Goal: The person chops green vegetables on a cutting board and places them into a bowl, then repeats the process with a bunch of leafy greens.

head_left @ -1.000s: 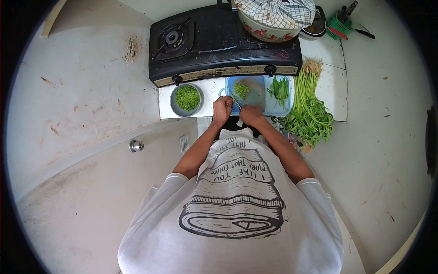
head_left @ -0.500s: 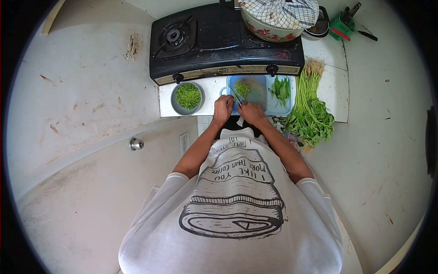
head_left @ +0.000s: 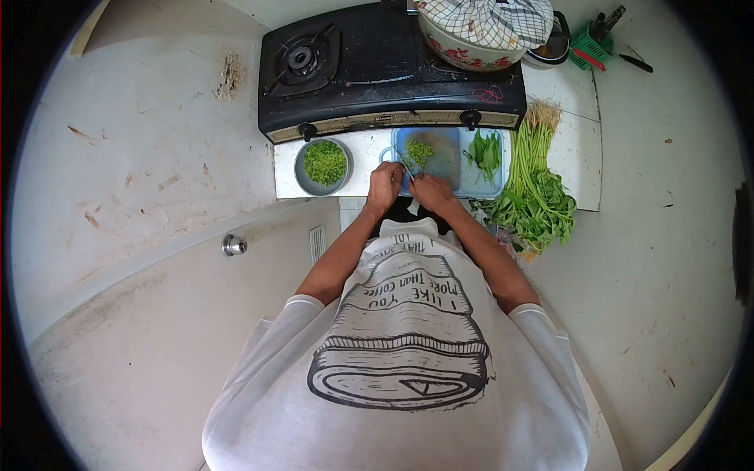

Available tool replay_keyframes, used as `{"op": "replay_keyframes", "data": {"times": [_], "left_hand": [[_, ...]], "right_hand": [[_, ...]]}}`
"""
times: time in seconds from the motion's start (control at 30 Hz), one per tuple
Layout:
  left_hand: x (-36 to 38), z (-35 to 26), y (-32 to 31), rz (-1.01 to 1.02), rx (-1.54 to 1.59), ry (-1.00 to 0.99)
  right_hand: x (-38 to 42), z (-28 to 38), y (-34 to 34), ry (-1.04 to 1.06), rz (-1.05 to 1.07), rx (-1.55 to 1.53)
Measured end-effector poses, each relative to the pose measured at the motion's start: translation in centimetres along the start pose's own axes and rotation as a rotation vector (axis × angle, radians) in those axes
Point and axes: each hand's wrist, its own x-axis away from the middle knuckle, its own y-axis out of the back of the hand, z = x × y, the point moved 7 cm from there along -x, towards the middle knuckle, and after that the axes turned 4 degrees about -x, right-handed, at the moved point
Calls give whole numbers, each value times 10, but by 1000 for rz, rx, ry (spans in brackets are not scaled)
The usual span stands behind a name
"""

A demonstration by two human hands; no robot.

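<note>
My right hand [head_left: 433,191] is closed round the handle of a knife [head_left: 408,169], whose blade points up and left over the blue cutting board [head_left: 446,166]. Fingers bent together, my left hand [head_left: 386,185] rests at the board's left edge beside the blade; what it holds, if anything, is hidden. A small heap of chopped greens [head_left: 419,152] lies on the board just beyond the blade. Whole green leaves [head_left: 484,155] lie on the right part of the light blue tray [head_left: 501,181].
Left of the tray stands a grey bowl [head_left: 301,179] of chopped greens. Behind is the black stove [head_left: 377,59] with a cloth-covered flowered pot [head_left: 463,56]. A bundle of leafy stalks [head_left: 534,169] lies right; a green basket [head_left: 587,45] stands at the back right.
The view has shifted very slightly. Both hands stay in nearly the same place, and the knife blade has tilted a little beside my left hand.
</note>
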Motion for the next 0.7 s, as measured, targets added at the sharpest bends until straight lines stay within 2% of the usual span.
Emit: {"op": "replay_keyframes", "data": {"times": [0.33, 0.43, 0.7], "left_hand": [[1, 0, 0, 4, 35, 43], [3, 0, -1, 9, 20, 45], [4, 3, -2, -32, 11, 31]], "right_hand": [[6, -6, -9, -3, 26, 30], [11, -2, -4, 37, 8, 14], [1, 1, 6, -31, -76, 14]]}}
